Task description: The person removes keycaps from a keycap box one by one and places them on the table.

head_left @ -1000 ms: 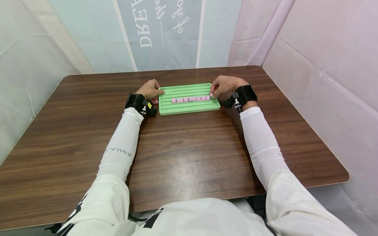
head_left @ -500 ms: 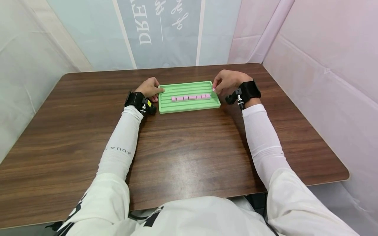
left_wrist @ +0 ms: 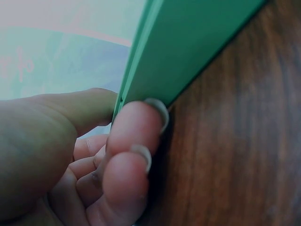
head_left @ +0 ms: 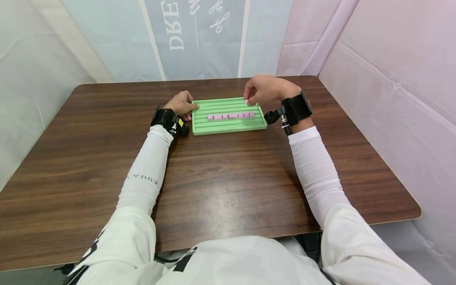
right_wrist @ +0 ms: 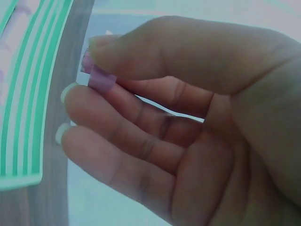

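A green ridged tray (head_left: 228, 127) lies on the table, with a row of several small pink keycaps (head_left: 233, 116) along one of its channels. My left hand (head_left: 181, 105) grips the tray's left edge, thumb on top; in the left wrist view the curled fingers (left_wrist: 134, 125) press against the tray's outer side (left_wrist: 183, 47). Over the tray's back right corner, my right hand (head_left: 265, 89) pinches another pink keycap (right_wrist: 101, 80) between thumb and index finger. Its other fingers are bent loosely, as the right wrist view shows.
The brown wooden table (head_left: 221, 174) extends around the tray on all sides. Behind it hangs a pale blue printed curtain (head_left: 203, 39), and a white sheet wall (head_left: 388, 99) stands at the right.
My right hand has lifted the pinched keycap off the right end of the row, then carried it up and back toward the tray's far right corner. The left hand keeps its grip.
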Demonstrator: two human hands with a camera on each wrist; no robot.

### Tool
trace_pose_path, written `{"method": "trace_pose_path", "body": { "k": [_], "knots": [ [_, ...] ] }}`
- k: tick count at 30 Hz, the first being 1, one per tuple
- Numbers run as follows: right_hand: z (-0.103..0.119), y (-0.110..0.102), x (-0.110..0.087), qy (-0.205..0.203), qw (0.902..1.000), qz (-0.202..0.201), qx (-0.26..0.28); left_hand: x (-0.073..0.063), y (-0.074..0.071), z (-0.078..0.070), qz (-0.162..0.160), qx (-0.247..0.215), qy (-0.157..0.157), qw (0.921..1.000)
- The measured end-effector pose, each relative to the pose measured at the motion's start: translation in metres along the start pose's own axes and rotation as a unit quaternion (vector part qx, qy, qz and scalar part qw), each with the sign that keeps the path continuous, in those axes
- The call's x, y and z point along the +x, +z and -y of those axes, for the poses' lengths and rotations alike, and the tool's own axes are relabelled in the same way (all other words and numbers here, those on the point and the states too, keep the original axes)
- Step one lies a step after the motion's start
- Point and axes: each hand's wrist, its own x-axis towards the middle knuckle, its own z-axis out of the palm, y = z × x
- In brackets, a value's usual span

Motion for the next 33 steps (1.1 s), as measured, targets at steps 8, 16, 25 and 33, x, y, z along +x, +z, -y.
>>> {"method": "trace_pose_path", "body": {
  "k": [8,16,25,33],
  "knots": [
    [0.039,0.011,0.01,-0.07,0.9969,-0.014,-0.033,0.0,-0.003,0.002,0.001,-0.002,0.0,1.0],
    [0.062,0.035,0.032,-0.116,0.9919,-0.021,-0.048,-0.006,-0.007,-0.003,-0.004,0.002,-0.02,0.9998],
    [0.077,0.064,0.041,-0.159,0.9858,-0.023,-0.05,0.003,-0.005,-0.009,0.0,0.009,-0.016,0.9998],
    [0.094,0.091,0.048,-0.191,0.9783,-0.026,-0.077,0.006,0.0,-0.012,0.004,0.004,-0.002,1.0]
  ]
}}
